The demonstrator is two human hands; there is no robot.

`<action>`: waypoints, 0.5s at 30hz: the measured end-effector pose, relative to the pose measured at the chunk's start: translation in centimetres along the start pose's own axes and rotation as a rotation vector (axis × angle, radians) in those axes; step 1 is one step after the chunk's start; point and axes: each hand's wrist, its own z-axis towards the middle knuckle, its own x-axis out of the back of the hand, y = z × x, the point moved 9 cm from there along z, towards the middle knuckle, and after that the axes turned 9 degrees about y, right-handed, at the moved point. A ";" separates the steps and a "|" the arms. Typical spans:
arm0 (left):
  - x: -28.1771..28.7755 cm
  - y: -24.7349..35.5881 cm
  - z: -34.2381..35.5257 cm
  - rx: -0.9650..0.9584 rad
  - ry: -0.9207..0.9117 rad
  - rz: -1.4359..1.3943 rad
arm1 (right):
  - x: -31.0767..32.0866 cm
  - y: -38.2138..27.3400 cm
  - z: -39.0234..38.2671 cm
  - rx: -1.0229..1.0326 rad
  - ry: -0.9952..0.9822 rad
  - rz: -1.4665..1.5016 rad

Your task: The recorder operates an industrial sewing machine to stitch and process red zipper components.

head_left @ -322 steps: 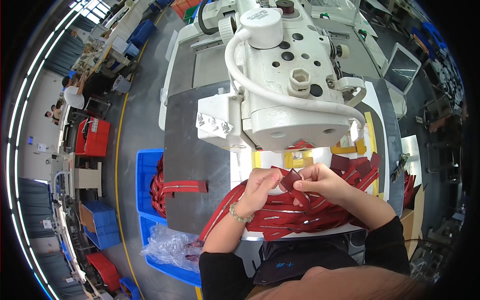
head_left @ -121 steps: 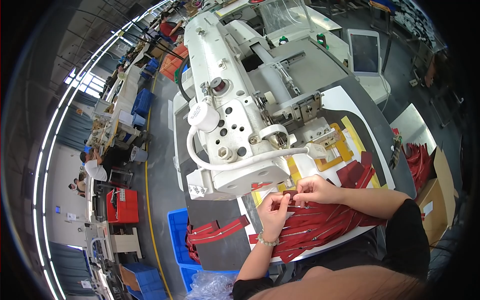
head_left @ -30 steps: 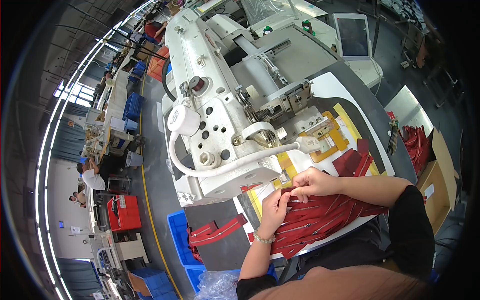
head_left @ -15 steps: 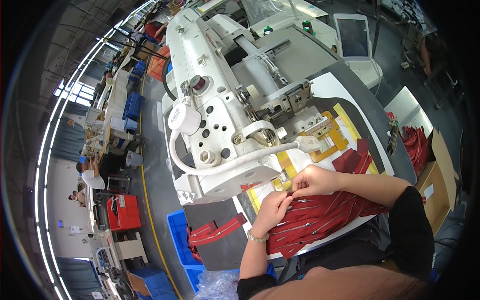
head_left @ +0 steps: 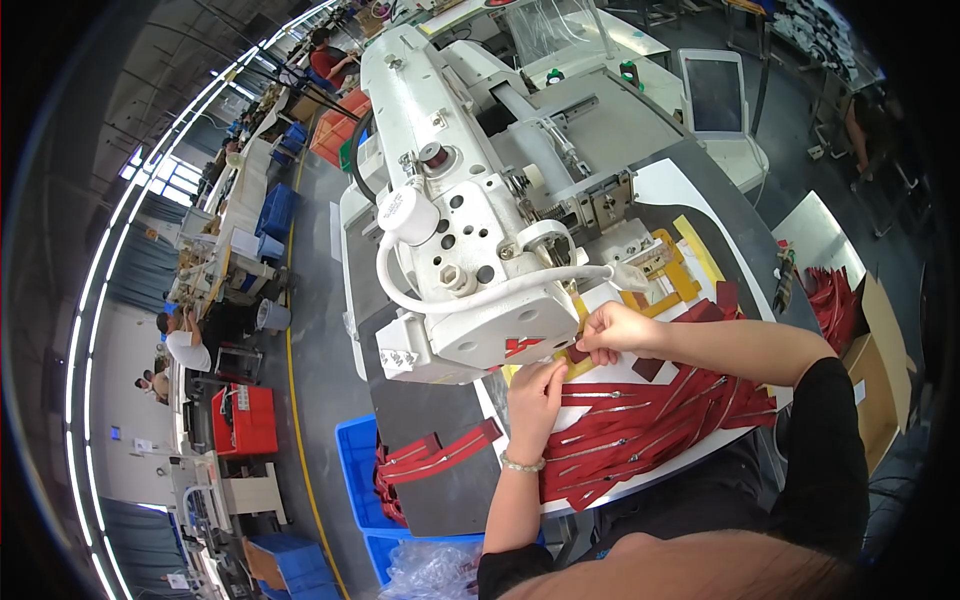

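Note:
My right hand (head_left: pixel 618 331) reaches in under the head of a white industrial sewing machine (head_left: pixel 520 318), pinching a small dark red fabric piece (head_left: pixel 577 354) over a yellow plate. Just left of it and nearer to me is my left hand (head_left: pixel 535 402), with a beaded bracelet at the wrist. Its fingers are closed, but whatever they hold is hidden. Red zippers (head_left: pixel 650 432) with metal teeth lie heaped in front of both hands, on a white board. Several dark red fabric pieces (head_left: pixel 706 311) lie beyond my right forearm.
A yellow clamp frame (head_left: pixel 684 282) sits right of the machine head. Two red zippers (head_left: pixel 440 455) lie across the table's left edge, above a blue bin (head_left: pixel 358 475). To the right stands a cardboard box (head_left: pixel 885 350) beside more red zippers (head_left: pixel 832 305). Thread snips (head_left: pixel 784 275) lie nearby.
Both hands have moved away from me off the zipper heap, toward the machine head. The right hand now has the dark red piece at the yellow plate. The whole view has shifted slightly.

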 end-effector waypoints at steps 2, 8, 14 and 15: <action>0.1 0.5 -0.1 -0.070 0.019 0.050 | 0.1 0.0 0.5 -0.036 0.067 -0.025; 0.2 1.5 -0.2 -0.173 0.005 0.143 | -0.2 -0.3 0.4 -0.072 0.114 -0.104; -1.2 1.8 -0.8 -0.255 -0.069 0.217 | -0.1 -0.4 0.4 -0.051 0.140 -0.133; -1.2 1.8 -0.8 -0.256 -0.069 0.232 | -0.1 -0.3 0.4 -0.053 0.140 -0.134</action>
